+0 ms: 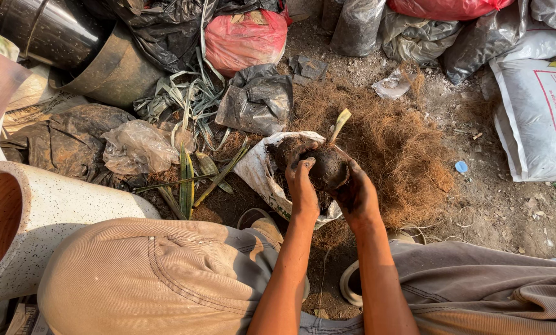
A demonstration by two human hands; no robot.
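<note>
Down in the head view, both hands meet over the open mouth of a white sack (257, 169) that lies on the bare ground. The left hand (302, 180) and the right hand (352, 189) cup a dark, soil-caked root ball (325, 167) between them, the fingers of each curled and pressed against its sides; the left fingertips lie over its top, the right palm wraps it from the far side. From the ball a pale cut stalk (339, 125) rises. Its long axis runs from the ball toward the top edge of the picture, leaning slightly right, with the cut tip pointing away from the person. The ball sits just above the sack's rim, touching only the hands as far as can be told.

Just beyond the hands a heap of brown coconut fibre (392, 146) spreads over the ground. Long green leaves (187, 180) lie left of the sack. A speckled white pot (48, 211) lies on its side by the person's left knee, and a white bag (532, 118) rests at the right edge.
</note>
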